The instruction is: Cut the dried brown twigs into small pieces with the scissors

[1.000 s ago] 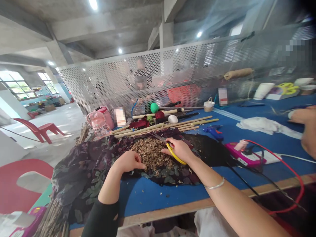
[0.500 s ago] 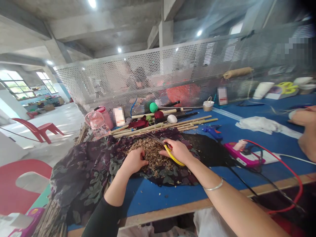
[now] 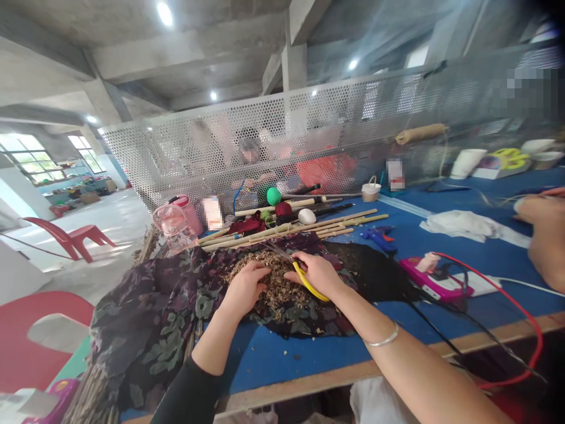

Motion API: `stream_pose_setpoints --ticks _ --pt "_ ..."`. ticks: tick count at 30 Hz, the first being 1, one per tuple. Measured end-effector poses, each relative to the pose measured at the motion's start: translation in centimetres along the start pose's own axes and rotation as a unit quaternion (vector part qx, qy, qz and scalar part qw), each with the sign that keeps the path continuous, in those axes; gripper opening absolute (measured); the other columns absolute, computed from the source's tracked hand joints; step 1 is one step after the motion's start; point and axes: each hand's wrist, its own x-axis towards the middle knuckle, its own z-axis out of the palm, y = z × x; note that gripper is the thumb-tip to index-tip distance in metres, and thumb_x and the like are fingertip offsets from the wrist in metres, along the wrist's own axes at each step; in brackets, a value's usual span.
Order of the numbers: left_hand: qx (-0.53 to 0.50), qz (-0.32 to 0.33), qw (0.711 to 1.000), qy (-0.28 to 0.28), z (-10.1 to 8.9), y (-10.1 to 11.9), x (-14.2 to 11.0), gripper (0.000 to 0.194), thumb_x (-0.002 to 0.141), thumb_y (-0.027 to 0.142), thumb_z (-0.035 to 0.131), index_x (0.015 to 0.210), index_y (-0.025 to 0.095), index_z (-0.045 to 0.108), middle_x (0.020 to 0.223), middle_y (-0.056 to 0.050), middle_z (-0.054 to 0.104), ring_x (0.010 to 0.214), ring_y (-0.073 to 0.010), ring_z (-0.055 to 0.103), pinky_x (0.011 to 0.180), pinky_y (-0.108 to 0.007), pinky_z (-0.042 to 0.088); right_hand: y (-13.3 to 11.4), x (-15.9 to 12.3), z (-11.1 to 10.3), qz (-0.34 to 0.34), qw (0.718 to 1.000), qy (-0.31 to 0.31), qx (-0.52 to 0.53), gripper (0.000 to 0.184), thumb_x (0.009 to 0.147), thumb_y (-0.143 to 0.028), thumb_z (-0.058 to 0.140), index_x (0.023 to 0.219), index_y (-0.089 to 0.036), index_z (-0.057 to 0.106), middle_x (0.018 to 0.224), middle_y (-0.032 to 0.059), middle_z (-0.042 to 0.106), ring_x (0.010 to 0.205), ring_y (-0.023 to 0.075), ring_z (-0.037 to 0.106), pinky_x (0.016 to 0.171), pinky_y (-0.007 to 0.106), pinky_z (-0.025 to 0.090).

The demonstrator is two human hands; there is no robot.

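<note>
A heap of dry brown plant bits (image 3: 278, 291) lies on a dark flowered cloth (image 3: 172, 318) spread over the blue table. My left hand (image 3: 247, 285) rests at the left side of the heap, thumb and forefinger a little apart, with no object visible between them. Scissors (image 3: 311, 285) with a yellow handle are in my right hand (image 3: 315, 274), which is closed round them. Their blades point to the upper left over the heap. My right thumb touches the heap's right side; the other fingertips are partly hidden.
Behind the cloth lie several sticks (image 3: 344, 222), a green ball (image 3: 273, 195) and a white ball (image 3: 306, 216). A blue glue gun (image 3: 378, 237) and a pink power strip (image 3: 435, 280) with cables stand right. Another person's hand (image 3: 549, 232) shows at the right edge.
My left hand has moved right and slightly up over the heap, its fingers loosening from a pinch. My right hand stays nearly still with the scissors.
</note>
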Motion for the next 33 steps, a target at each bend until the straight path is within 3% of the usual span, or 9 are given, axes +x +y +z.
stream_pose_setpoints --ticks 5,12,18,22,24,26,28,30,33 --pt "0.010 -0.071 0.997 0.012 0.6 -0.7 1.0 0.033 0.075 0.009 0.050 0.102 0.018 0.067 0.101 -0.007 0.067 0.095 -0.0193 0.061 0.091 -0.030 0.044 0.1 0.0 0.3 0.002 1.000 0.008 0.001 0.045 0.074 -0.054 0.055 0.105 -0.022 0.060 0.072 0.0026 0.065 0.063 0.0172 0.060 0.055 0.025 0.034" --pt "-0.125 -0.222 0.965 0.066 0.8 -0.8 3.2 0.026 0.077 0.024 0.053 0.096 0.016 0.069 0.083 -0.004 0.071 0.075 -0.0170 0.063 0.073 -0.027 0.048 0.1 0.0 0.4 0.001 1.000 0.008 0.006 0.044 0.076 -0.054 0.053 0.105 -0.022 0.059 0.073 0.0033 0.065 0.067 0.0190 0.061 0.056 0.025 0.034" --pt "-0.096 -0.201 0.972 0.074 1.5 0.2 2.2 0.035 0.073 0.017 0.053 0.107 0.015 0.065 0.094 -0.006 0.069 0.081 -0.0161 0.062 0.079 -0.026 0.046 0.4 0.1 0.5 0.015 1.000 0.010 0.002 0.045 0.076 -0.055 0.053 0.105 -0.021 0.058 0.074 0.0033 0.066 0.070 0.0201 0.062 0.059 0.026 0.036" --pt "-0.023 -0.141 0.983 0.117 0.1 0.9 1.3 0.036 0.082 0.017 0.042 0.113 0.018 0.061 0.111 -0.007 0.063 0.096 -0.0168 0.059 0.087 -0.026 0.043 0.4 0.1 0.5 0.017 1.000 0.012 0.001 0.045 0.076 -0.054 0.053 0.106 -0.021 0.058 0.076 0.0037 0.066 0.071 0.0200 0.062 0.058 0.026 0.035" --pt "0.043 -0.181 0.973 0.139 -0.8 0.7 1.0 0.036 0.087 0.023 0.035 0.113 0.018 0.060 0.114 -0.010 0.060 0.102 -0.0196 0.057 0.088 -0.029 0.042 0.4 0.1 0.5 0.018 1.000 0.013 0.003 0.044 0.076 -0.054 0.053 0.106 -0.021 0.058 0.075 0.0032 0.066 0.070 0.0197 0.061 0.057 0.026 0.035" --pt "0.097 -0.265 0.952 0.119 -1.5 -0.1 0.9 0.040 0.089 0.032 0.031 0.112 0.017 0.060 0.112 -0.014 0.060 0.099 -0.0236 0.059 0.085 -0.033 0.044 0.3 0.1 0.5 0.021 1.000 0.012 0.006 0.044 0.076 -0.053 0.054 0.106 -0.022 0.058 0.073 0.0029 0.065 0.069 0.0195 0.061 0.057 0.026 0.034" --pt "0.117 -0.321 0.939 0.043 -1.8 -1.2 0.8 0.044 0.087 0.042 0.036 0.107 0.014 0.063 0.106 -0.018 0.062 0.097 -0.0277 0.060 0.082 -0.036 0.044 0.2 0.1 0.5 0.025 1.000 0.010 0.010 0.044 0.076 -0.053 0.053 0.106 -0.022 0.058 0.070 0.0024 0.065 0.068 0.0192 0.061 0.056 0.026 0.034" --pt "0.122 -0.317 0.940 -0.019 -1.6 -2.1 0.7 0.041 0.083 0.043 0.045 0.102 0.013 0.065 0.102 -0.018 0.064 0.097 -0.0289 0.060 0.081 -0.035 0.044 0.2 0.1 0.5 0.024 1.000 0.008 0.012 0.044 0.076 -0.053 0.053 0.106 -0.022 0.058 0.068 0.0016 0.064 0.067 0.0191 0.060 0.056 0.026 0.033" --pt "0.110 -0.264 0.958 -0.023 -1.3 -2.7 0.7 0.027 0.080 0.032 0.053 0.096 0.016 0.067 0.101 -0.014 0.067 0.097 -0.0253 0.061 0.083 -0.031 0.043 0.2 0.1 0.5 0.018 1.000 0.010 0.011 0.044 0.076 -0.054 0.053 0.107 -0.022 0.058 0.069 0.0018 0.064 0.067 0.0193 0.061 0.056 0.026 0.034"
